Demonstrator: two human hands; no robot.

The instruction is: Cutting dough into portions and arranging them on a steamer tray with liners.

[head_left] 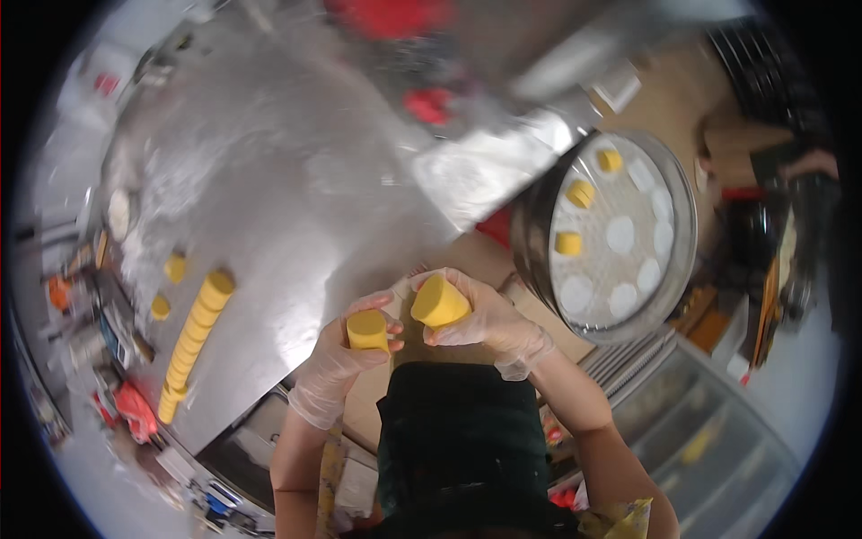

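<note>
My left hand [328, 377], in a clear glove, is closed round a short yellow cylinder [367, 331], apparently soft dough. My gloved right hand [492, 328] grips a second yellow cylinder [438, 304] just right of it, top tilted toward the left. A sliced yellow log [197, 332] lies on the steel table [287, 198] at the left, beside two loose yellow pieces [175, 267]. To the right of my hands, a round steel steamer tray [681, 234] holds white paper pieces [620, 234] and three yellow pieces [581, 193].
Red objects [426, 106] sit at the blurred back. A red bag [135, 413] and clutter border the left table edge. A glass-topped cabinet [682, 431] stands at lower right, dark racks [745, 72] at upper right. My dark apron [458, 431] is directly below my hands.
</note>
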